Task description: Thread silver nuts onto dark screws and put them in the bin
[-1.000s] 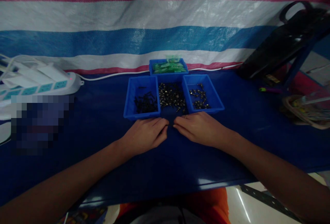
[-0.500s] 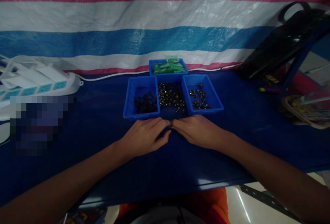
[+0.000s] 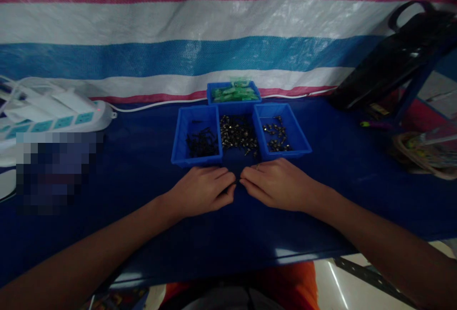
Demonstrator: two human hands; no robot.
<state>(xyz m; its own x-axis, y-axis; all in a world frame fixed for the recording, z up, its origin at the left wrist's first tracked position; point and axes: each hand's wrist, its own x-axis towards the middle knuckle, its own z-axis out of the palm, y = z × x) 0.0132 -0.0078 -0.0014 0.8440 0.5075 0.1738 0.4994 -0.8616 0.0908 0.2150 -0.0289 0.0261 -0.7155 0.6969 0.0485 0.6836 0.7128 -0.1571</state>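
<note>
My left hand [image 3: 205, 188] is closed in a pinch just in front of the left blue bin [image 3: 196, 161], which holds small black parts [image 3: 202, 143]. Facing it, my right hand [image 3: 276, 184] is pinched too, in front of the right blue bin [image 3: 302, 145] with small shiny metal parts [image 3: 277, 134]. A narrow gap separates the fingertips. Whatever sits between the fingers is too small and dark to name. Between the two bins lies a pile of small metal pieces [image 3: 237, 134].
Behind stands a third blue bin [image 3: 233, 105] with green packets [image 3: 235, 93]. A white power strip [image 3: 96, 115] is at the left. On the right are a black bottle [image 3: 389, 57] and a woven basket [image 3: 424, 157]. A striped sheet [image 3: 228, 19] hangs behind the table [image 3: 228, 243].
My hands have drawn slightly apart at the fingertips, the right one shifting a little to the right. My left thumb has moved closer to the index finger. The bins look unchanged.
</note>
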